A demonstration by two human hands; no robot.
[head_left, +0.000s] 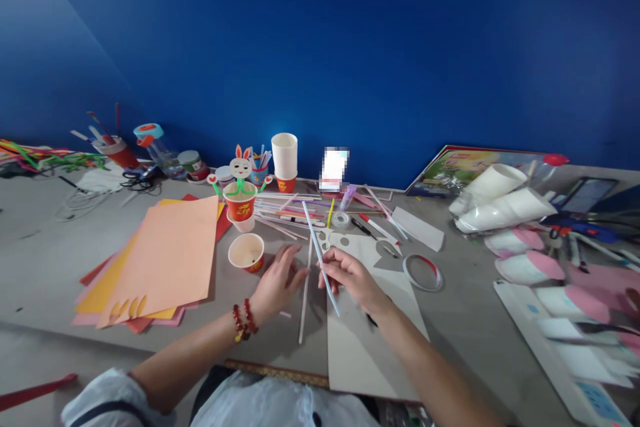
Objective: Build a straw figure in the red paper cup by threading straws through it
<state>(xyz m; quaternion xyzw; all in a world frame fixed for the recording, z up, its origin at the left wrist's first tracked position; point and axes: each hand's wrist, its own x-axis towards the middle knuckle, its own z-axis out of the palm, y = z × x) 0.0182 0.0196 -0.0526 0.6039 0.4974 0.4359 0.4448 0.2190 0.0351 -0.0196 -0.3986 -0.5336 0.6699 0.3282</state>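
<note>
A pale, thin straw [311,227] slants up and away from my right hand [347,273], whose thumb and fingers are closed on its lower part. My left hand [283,273] holds nothing; its fingers are loosely curved and apart, just above the table. Beside its fingertips lies a second pale straw [304,310] on the table. A red paper cup [247,253] with a white inside stands close to my left hand, with a small dark spot in it. Beneath my right hand lies a white sheet of card [370,347] with shapes cut from its far end.
Coloured paper sheets [170,247] lie at left, behind them a bunny paper-cup figure [241,193]. Stacked cups [285,157] and a lit phone [334,169] stand at the back. A tape roll [423,272] and bagged cups [505,207] are at right.
</note>
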